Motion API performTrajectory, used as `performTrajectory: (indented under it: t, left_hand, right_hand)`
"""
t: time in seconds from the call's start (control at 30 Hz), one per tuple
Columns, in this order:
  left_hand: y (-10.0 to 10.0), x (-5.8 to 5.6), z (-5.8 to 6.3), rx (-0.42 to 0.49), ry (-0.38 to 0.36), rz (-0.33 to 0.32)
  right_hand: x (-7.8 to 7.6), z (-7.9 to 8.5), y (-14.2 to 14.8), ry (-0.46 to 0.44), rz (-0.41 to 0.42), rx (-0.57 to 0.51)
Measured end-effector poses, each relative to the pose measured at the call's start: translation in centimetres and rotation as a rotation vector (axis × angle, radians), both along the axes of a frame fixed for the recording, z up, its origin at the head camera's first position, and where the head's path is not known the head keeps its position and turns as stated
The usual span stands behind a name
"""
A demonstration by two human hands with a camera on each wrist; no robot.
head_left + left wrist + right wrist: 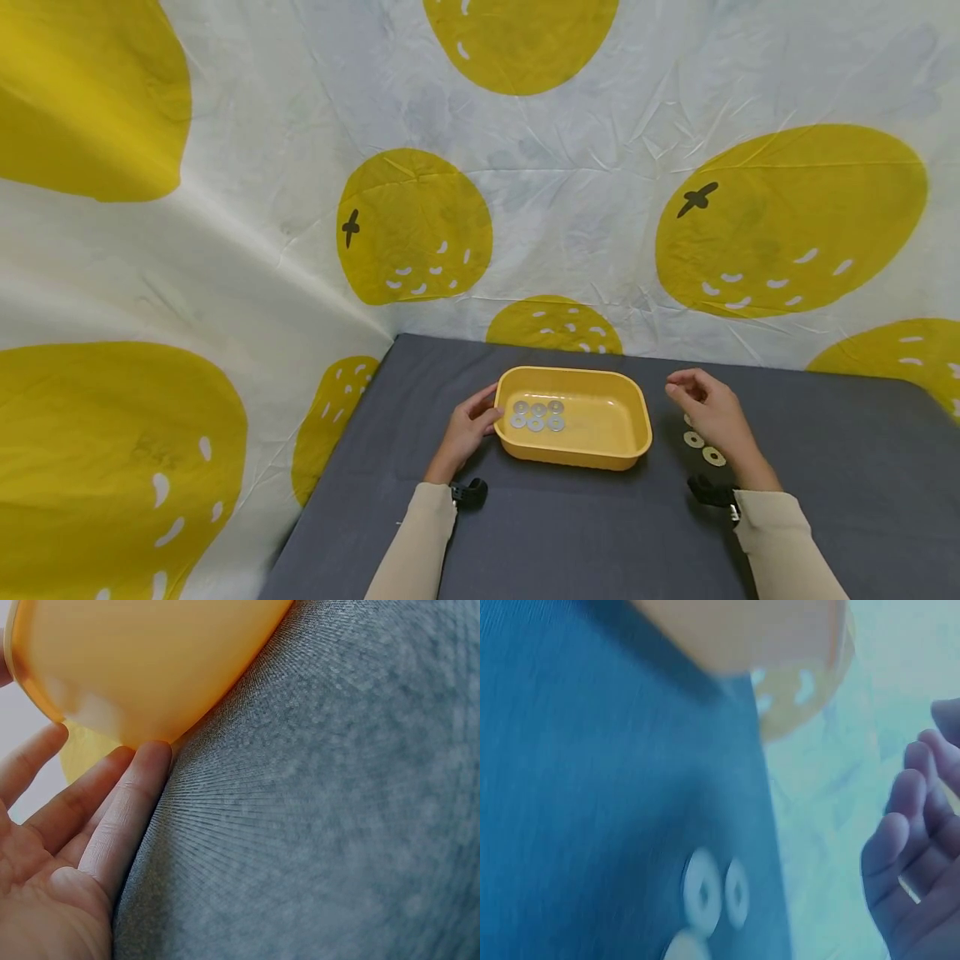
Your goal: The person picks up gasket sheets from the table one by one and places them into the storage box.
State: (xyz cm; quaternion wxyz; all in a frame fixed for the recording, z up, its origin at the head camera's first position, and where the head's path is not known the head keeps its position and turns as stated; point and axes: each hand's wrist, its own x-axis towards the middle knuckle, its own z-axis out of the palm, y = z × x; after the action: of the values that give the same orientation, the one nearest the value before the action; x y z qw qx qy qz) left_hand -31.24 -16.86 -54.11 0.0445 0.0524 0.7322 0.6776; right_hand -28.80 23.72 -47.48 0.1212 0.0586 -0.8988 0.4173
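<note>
A yellow plastic tray (600, 457) sits on the dark cloth, with several flat silver washers (536, 424) in two rows in its left half. My left hand (463, 433) holds the tray's left end, thumb at the rim; in the left wrist view its fingers (124, 817) touch the outer wall low down. Right of the tray, my right hand (712, 412) is raised with fingers loosely bent, and nothing shows between the fingertips. Pale ring-shaped washers (714, 456) lie under and beside it, one partly hidden by the hand; the right wrist view shows these washers (703, 892) too.
Dark grey cloth (570, 533) covers the table. Behind it and along its left side hangs a white sheet (570, 217) printed with yellow fruit. A black strap device (470, 493) sits on the left wrist, another strap device (711, 492) on the right.
</note>
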Motion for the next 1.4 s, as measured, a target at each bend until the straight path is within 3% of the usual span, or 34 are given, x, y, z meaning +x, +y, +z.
performTrajectory:
  t: [0.37,0.63,0.83,1.4]
  left_hand:
    - [-0.1,-0.2,-0.2,-0.011,0.008,0.002]
    - [0.1,-0.1,-0.1,-0.024,0.001,0.011]
    - [0.1,0.0,0.1,-0.031,0.0,0.015]
    - [0.0,0.0,0.1,-0.031,0.006,0.009]
  right_hand:
    - [-0.1,-2.7,4.5,-0.082,-0.063,0.106]
    - [-0.4,-3.5,5.8,-0.195,0.032,0.184]
    - [-0.9,-4.1,6.3,-0.246,0.078,0.179]
    - [-2.3,-3.5,6.1,-0.316,0.112,0.287]
